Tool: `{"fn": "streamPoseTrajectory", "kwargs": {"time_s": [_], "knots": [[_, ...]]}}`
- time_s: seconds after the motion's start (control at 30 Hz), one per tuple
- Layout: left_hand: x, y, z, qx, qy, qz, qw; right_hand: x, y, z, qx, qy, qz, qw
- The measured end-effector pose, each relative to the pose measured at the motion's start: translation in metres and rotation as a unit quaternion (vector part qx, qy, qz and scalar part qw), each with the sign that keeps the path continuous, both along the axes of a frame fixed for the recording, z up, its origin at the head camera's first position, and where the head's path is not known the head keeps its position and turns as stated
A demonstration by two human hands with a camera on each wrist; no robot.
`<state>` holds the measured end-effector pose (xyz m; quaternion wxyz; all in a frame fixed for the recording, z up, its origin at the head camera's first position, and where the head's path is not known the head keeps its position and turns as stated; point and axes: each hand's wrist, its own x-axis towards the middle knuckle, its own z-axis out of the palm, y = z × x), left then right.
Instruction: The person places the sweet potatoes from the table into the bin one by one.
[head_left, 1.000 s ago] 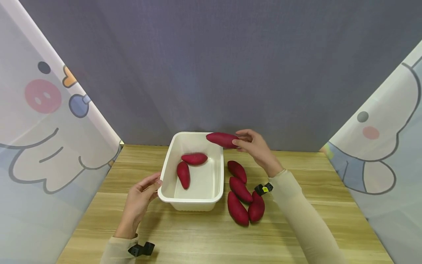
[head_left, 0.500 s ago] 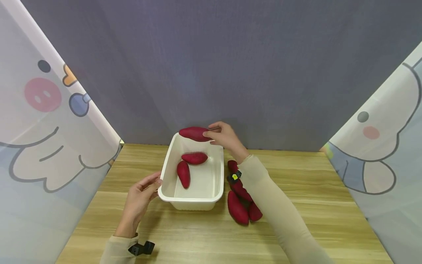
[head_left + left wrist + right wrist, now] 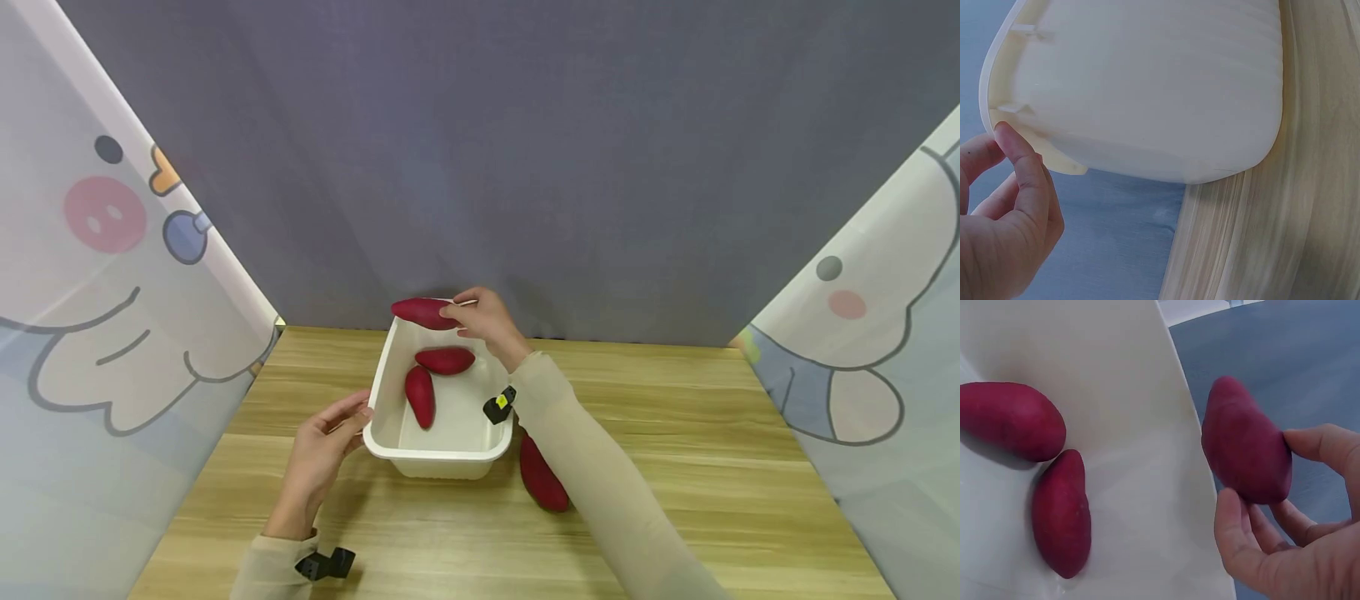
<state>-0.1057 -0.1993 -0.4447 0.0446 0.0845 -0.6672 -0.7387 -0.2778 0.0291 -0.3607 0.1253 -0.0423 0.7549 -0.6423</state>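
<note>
A white plastic basin [image 3: 442, 457] stands on the table with two dark red sweet potatoes inside, one lying crosswise [image 3: 446, 360] and one lengthwise [image 3: 420, 397]. My left hand [image 3: 324, 446] pinches the basin's left rim between thumb and fingers; the left wrist view shows the fingertips at the rim [image 3: 986, 94]. Over the basin's far edge, my right hand [image 3: 489, 323] holds another sweet potato [image 3: 422, 313] by its right end. The right wrist view has that sweet potato [image 3: 1246, 447] between thumb and fingers, raised beside the basin wall.
Right of the basin, a sweet potato [image 3: 543, 477] lies on the wooden table [image 3: 675, 417], partly under the right sleeve [image 3: 592, 467], which hides the others there. A grey curtain [image 3: 480, 167] rises behind the table, with printed cartoon panels on both sides.
My right hand has carried its sweet potato leftward from the basin's far right corner, lowering it slightly in the last half second. The right sleeve now covers more loose sweet potatoes. My left hand stays put.
</note>
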Motion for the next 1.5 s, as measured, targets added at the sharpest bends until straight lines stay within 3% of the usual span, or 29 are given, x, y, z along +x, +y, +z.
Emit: {"fn": "streamPoseTrajectory", "kwargs": {"time_s": [0.2,0.47,0.6,0.73,0.87,1.1,1.3,1.5], "knots": [[-0.002,0.004,0.000,0.000,-0.001,-0.008,1.0000,-0.001,0.003,-0.010,0.036,0.005,-0.024,0.9990],[-0.002,0.006,-0.001,-0.001,-0.002,-0.014,0.9999,-0.002,0.004,-0.019,0.100,0.060,-0.055,0.9917],[-0.002,0.006,-0.002,0.000,-0.003,-0.012,0.9999,-0.002,0.005,-0.016,0.106,0.064,-0.060,0.9906],[-0.002,0.006,-0.001,-0.002,-0.003,-0.011,0.9999,0.002,0.006,-0.001,0.078,0.074,-0.035,0.9936],[-0.002,0.005,-0.001,-0.004,-0.003,-0.007,1.0000,0.011,0.011,0.019,0.046,0.084,0.000,0.9953],[-0.001,0.004,-0.002,-0.003,-0.001,-0.007,1.0000,0.034,0.036,0.041,0.057,0.117,0.031,0.9910],[-0.002,0.004,-0.002,0.001,0.001,-0.004,1.0000,0.058,0.074,0.038,0.087,0.170,0.036,0.9810],[-0.002,0.003,-0.002,0.004,0.002,-0.004,1.0000,0.085,0.119,0.022,0.096,0.212,0.030,0.9721]]}}
